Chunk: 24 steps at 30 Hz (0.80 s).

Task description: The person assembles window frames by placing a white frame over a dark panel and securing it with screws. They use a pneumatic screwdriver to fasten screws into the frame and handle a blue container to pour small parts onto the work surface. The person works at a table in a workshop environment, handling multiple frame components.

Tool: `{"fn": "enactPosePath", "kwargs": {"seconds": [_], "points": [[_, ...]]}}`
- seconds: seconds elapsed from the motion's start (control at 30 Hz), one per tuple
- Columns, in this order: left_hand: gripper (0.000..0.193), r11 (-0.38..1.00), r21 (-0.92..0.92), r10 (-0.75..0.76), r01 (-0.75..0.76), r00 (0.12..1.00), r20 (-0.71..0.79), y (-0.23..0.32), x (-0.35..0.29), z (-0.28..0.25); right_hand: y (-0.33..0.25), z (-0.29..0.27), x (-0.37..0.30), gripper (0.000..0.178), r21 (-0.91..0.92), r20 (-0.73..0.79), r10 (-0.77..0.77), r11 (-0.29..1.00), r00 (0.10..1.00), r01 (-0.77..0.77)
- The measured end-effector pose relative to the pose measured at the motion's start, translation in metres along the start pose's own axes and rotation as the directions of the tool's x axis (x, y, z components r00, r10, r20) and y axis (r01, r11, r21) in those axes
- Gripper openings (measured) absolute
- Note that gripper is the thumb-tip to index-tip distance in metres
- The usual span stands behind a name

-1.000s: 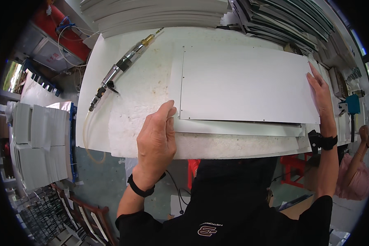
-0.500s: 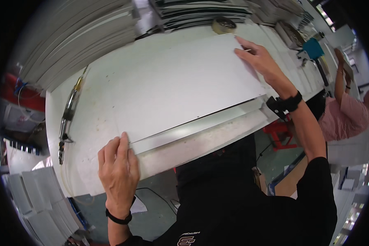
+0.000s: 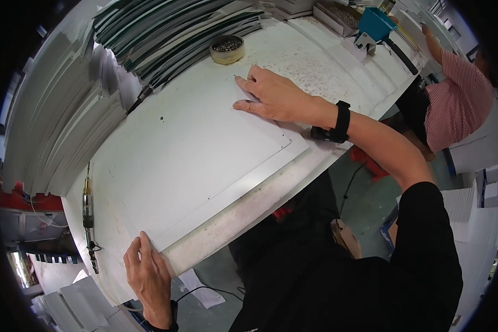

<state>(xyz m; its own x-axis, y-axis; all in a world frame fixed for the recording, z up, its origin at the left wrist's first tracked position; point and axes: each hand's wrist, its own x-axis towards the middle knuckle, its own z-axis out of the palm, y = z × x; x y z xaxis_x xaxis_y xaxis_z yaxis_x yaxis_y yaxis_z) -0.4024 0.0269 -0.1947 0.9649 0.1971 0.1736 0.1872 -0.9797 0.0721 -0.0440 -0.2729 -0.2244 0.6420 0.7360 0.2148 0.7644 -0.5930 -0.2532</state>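
A flat white panel [image 3: 199, 149] with small holes near its edges lies over a similar sheet, whose shiny strip [image 3: 254, 180] shows along the near side. My left hand [image 3: 149, 276] is at the near left corner, its fingers stretched out and the fingertips touching the edge. At the far right end, my right hand [image 3: 276, 99] has thumb and bent forefinger closed round the panel's corner; its other fingers are partly hidden beneath the hand.
A slim air tool [image 3: 87, 210] lies left on the white table [image 3: 193, 243]. Behind stand a tub of small metal parts [image 3: 227, 50] and stacked panels [image 3: 166, 39]. A teal scoop-like container [image 3: 375, 25] sits far right, near another person in a striped shirt [image 3: 459, 99].
The dark gap under the panel's near edge has closed, and the panel now lies flat on the sheet below. Both hands remain at its corners; the whole view has turned.
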Motion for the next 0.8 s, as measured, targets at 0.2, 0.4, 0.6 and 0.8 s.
{"fn": "enactPosePath", "kwargs": {"seconds": [0.2, 0.4, 0.6, 0.8], "points": [[0.051, 0.981, -0.109, 0.182, -0.161, 0.956, 0.228, 0.055, 0.070, -0.046, 0.004, -0.005, 0.000, 0.065, -0.028, 0.028, -0.083, 0.996, 0.996, 0.084], [0.091, 0.823, -0.198, 0.567, -0.532, 0.787, 0.244, 0.120, 0.230, 0.012, 0.004, -0.010, 0.004, 0.068, 0.002, 0.062, -0.083, 0.997, 0.995, 0.083], [0.115, 0.843, -0.208, 0.537, -0.495, 0.765, 0.355, 0.131, 0.261, 0.056, 0.014, -0.015, -0.008, 0.079, 0.096, 0.099, -0.109, 0.990, 0.989, 0.099], [0.115, 0.850, -0.208, 0.526, -0.484, 0.785, 0.328, 0.134, 0.257, 0.060, 0.016, -0.046, -0.054, 0.102, 0.175, 0.249, -0.210, 0.970, 0.945, 0.170]]}}
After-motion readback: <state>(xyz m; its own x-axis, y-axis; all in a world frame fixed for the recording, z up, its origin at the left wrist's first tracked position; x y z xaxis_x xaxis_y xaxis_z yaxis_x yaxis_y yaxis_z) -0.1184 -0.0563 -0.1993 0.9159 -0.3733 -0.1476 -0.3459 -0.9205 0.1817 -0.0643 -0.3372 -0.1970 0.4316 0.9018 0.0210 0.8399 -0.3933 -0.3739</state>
